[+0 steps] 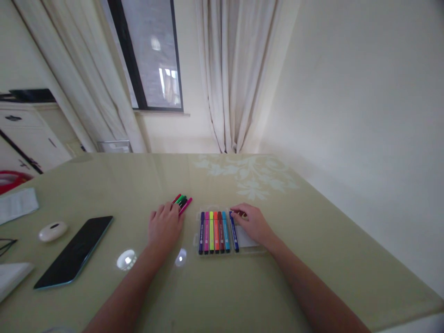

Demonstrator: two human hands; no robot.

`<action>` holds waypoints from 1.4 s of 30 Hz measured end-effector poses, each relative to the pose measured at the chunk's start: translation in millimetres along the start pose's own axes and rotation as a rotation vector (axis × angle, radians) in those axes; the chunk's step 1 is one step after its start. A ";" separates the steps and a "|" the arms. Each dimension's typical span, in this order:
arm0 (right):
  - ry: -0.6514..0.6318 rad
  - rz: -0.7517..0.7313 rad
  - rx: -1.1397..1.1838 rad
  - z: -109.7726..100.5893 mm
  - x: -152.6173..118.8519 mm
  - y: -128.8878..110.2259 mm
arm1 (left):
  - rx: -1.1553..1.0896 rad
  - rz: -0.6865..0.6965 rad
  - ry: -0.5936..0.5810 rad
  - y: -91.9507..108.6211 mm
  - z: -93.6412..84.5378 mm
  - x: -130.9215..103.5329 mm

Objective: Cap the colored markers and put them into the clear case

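Observation:
A clear plastic marker case [255,249] lies flat on the olive-green table [312,240]. Several coloured markers [217,231] sit side by side in its left part. My right hand [251,223] rests on the case's right part, its fingertips pinching the top of the dark blue marker [235,236] at the end of the row. My left hand [164,225] lies palm down to the left of the case, over a small loose bundle of markers [182,202], red, green, black and pink. Whether its fingers grip them is hidden.
A dark tablet [74,252] lies at the left, with a white oval object [52,231] beside it. Papers [17,203] and glasses [5,245] sit at the far left edge. Curtains, a window and a wall stand behind the table.

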State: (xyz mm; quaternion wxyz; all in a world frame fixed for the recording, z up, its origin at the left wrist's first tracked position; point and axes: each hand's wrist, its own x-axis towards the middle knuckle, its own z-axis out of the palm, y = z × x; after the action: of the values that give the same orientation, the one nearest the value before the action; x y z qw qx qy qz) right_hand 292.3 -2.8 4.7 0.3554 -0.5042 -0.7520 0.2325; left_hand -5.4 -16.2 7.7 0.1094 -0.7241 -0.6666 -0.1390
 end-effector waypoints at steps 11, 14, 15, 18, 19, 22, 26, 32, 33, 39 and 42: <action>0.010 0.035 0.098 1.6 -1.6 -12.7 | -0.376 0.152 0.120 30.9 -0.4 -6.4; -0.020 0.059 0.251 4.0 -2.6 -17.6 | -0.489 0.258 0.170 48.8 -3.4 -16.1; -0.028 0.065 0.303 4.5 -2.7 -18.5 | -0.511 0.282 0.189 53.5 -3.6 -19.3; -0.034 0.092 0.433 4.6 -2.4 -20.6 | -0.557 0.307 0.211 62.0 -1.9 -26.2; -0.034 0.102 0.474 4.2 -2.2 -21.5 | -0.573 0.303 0.206 63.2 -1.1 -27.2; -0.045 0.133 0.584 2.8 -1.8 -25.2 | -0.613 0.291 0.182 64.2 -0.1 -28.0; -0.052 0.169 0.667 2.4 -1.8 -28.9 | -0.614 0.306 0.187 63.9 -2.0 -28.2; -0.024 0.222 0.722 4.0 -1.7 -28.0 | -0.606 0.394 0.203 64.6 -2.1 -29.2; 0.003 0.228 0.728 4.1 -1.4 -26.9 | -0.602 0.420 0.186 65.0 -1.4 -29.4; 0.199 0.280 0.762 -3.7 4.1 -13.4 | -0.575 0.635 0.009 70.5 -1.1 -33.2; 0.238 0.298 0.683 -12.9 7.5 -6.4 | -0.546 0.720 -0.106 73.7 -3.9 -36.0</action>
State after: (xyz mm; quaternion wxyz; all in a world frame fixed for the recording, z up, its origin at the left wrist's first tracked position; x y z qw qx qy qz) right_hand 296.7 1.6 19.7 0.5500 -0.4838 -0.5033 0.4583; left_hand 65.2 -57.6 0.8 -0.0783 -0.9183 -0.3158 -0.2257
